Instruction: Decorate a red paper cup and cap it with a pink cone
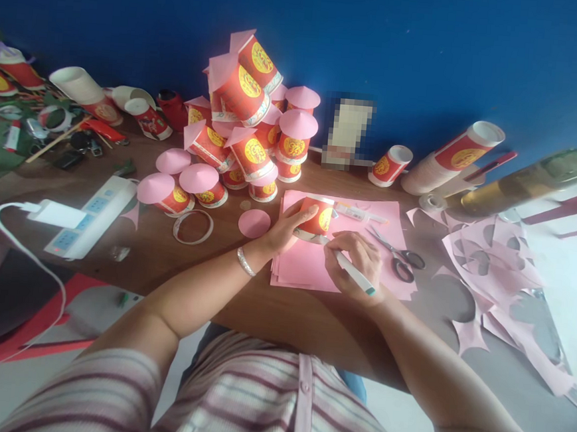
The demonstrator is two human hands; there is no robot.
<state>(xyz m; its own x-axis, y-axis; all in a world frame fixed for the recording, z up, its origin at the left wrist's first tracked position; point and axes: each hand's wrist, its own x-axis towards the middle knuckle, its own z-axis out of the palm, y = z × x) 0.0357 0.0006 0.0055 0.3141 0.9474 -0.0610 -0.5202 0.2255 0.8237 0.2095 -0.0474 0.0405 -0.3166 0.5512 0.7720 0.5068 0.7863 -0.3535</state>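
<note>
My left hand [288, 226] grips a red paper cup [317, 218] with a yellow emblem, which stands upside down on a stack of pink paper [309, 261]. My right hand [355, 260] is closed on a white pen [356, 273] with a teal end, its tip at the cup's rim on the paper. A cut pink paper disc [254, 223] lies just left of the stack. Scissors [399, 257] rest on the pink paper right of my right hand.
A pile of red cups with pink cone lids [248, 123] stands behind the paper. A white power strip [91, 217] and a tape ring [193, 226] lie at left. Pink offcuts [494, 272], a stack of cups [456, 156] and a glue stick [361, 214] lie at right.
</note>
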